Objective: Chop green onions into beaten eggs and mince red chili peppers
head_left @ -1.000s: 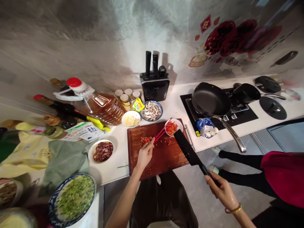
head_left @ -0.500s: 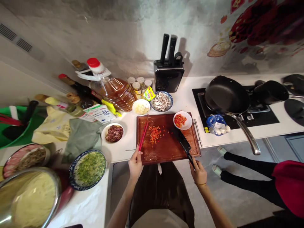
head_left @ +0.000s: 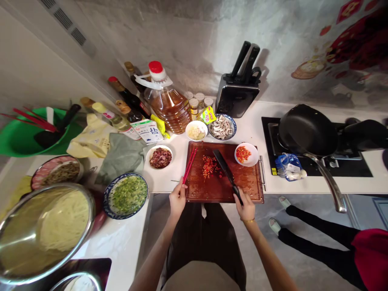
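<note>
My left hand is closed on a pair of red chopsticks, whose tips point away over the left side of the brown cutting board. In my right hand is the handle of a black cleaver. Its blade stands steeply on edge, just right of a loose pile of chopped red pepper. A white bowl on the board's upper right corner holds more chopped red pieces.
Behind the board are a bowl of garlic, sliced mushrooms and a knife block. Left are a meat bowl, chopped greens and a large metal pot. A wok sits right; a person's legs stand beyond.
The cleaver has moved left, from beside the white bowl to the edge of the chopped pile, and its blade is turned more on edge. The camera view has shifted left.
</note>
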Action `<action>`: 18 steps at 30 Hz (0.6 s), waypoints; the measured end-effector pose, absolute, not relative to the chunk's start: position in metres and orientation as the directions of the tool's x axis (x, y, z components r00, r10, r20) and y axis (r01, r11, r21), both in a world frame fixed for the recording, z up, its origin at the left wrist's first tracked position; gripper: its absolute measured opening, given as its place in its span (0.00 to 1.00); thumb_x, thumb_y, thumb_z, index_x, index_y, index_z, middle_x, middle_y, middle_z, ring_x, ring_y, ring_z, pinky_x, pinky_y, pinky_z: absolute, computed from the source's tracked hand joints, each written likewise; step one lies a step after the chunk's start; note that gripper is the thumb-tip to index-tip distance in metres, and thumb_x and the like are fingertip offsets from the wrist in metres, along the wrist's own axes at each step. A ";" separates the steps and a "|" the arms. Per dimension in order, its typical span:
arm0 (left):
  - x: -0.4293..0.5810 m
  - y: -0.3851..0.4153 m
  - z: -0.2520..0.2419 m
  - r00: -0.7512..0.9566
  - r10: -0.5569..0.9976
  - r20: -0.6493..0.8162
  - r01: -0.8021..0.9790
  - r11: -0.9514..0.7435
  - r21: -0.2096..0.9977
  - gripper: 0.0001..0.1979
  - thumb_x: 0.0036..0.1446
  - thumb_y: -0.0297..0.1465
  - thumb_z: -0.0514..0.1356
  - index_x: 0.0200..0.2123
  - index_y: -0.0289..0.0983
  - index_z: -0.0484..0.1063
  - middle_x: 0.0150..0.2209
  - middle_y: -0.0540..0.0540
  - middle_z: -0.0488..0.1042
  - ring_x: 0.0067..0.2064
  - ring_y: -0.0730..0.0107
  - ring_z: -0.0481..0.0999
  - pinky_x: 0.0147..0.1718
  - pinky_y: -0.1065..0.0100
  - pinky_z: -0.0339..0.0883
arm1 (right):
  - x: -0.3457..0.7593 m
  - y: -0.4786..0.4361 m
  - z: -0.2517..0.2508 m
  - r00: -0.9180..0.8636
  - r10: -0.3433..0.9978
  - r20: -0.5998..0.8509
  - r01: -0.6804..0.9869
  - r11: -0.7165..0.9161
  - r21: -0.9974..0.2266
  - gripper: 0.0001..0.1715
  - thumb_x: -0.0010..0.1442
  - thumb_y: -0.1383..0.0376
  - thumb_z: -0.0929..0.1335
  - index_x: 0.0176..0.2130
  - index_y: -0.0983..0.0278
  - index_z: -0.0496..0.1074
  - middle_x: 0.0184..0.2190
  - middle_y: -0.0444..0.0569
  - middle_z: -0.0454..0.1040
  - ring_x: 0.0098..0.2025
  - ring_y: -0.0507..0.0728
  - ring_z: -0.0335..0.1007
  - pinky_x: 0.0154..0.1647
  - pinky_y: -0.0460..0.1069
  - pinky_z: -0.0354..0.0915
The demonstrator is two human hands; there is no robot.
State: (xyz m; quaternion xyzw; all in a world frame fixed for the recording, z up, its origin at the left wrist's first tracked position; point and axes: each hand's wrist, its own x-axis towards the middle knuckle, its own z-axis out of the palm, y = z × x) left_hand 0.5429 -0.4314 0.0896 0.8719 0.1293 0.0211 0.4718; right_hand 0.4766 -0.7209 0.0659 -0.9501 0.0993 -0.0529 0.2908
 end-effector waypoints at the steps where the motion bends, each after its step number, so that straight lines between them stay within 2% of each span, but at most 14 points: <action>1: 0.542 -0.430 0.090 0.965 0.251 -0.083 0.207 -0.523 0.827 0.23 0.60 0.37 0.48 0.55 0.33 0.65 0.33 0.45 0.75 0.35 0.69 0.73 0.39 0.68 0.65 | 0.493 -0.728 0.064 0.979 -0.197 0.049 -0.142 -0.836 -0.530 0.25 0.61 0.55 0.61 0.55 0.61 0.66 0.37 0.55 0.75 0.38 0.59 0.72 0.41 0.50 0.66; 7: 0.531 -0.426 0.090 0.956 0.287 -0.067 0.215 -0.526 0.823 0.22 0.60 0.36 0.49 0.54 0.34 0.66 0.33 0.45 0.75 0.35 0.69 0.73 0.38 0.70 0.65 | 0.553 -0.758 0.054 0.998 0.064 0.005 0.060 -0.897 -0.438 0.25 0.61 0.55 0.61 0.55 0.60 0.66 0.38 0.53 0.75 0.38 0.57 0.71 0.40 0.47 0.65; 13: 0.516 -0.422 0.082 0.951 0.302 -0.072 0.231 -0.531 0.815 0.20 0.60 0.36 0.49 0.53 0.35 0.67 0.34 0.46 0.76 0.35 0.69 0.73 0.38 0.70 0.65 | 0.545 -0.793 0.062 0.946 0.313 -0.089 0.224 -0.825 -0.518 0.22 0.60 0.56 0.62 0.54 0.56 0.67 0.41 0.49 0.76 0.41 0.55 0.72 0.46 0.48 0.65; 16: 0.512 -0.424 0.080 0.949 0.307 -0.068 0.231 -0.536 0.812 0.20 0.60 0.36 0.49 0.52 0.36 0.67 0.35 0.45 0.75 0.35 0.69 0.73 0.38 0.70 0.65 | 0.532 -0.808 0.066 0.953 0.290 -0.084 0.193 -0.798 -0.571 0.22 0.59 0.56 0.63 0.52 0.56 0.69 0.41 0.49 0.76 0.41 0.56 0.72 0.47 0.50 0.65; 18: 0.510 -0.425 0.080 0.951 0.303 -0.063 0.228 -0.544 0.807 0.19 0.60 0.35 0.48 0.52 0.35 0.67 0.34 0.45 0.75 0.35 0.70 0.73 0.38 0.70 0.65 | 0.517 -0.808 0.069 0.979 0.193 -0.067 0.110 -0.774 -0.624 0.22 0.59 0.55 0.63 0.51 0.59 0.70 0.42 0.51 0.75 0.42 0.58 0.72 0.48 0.52 0.65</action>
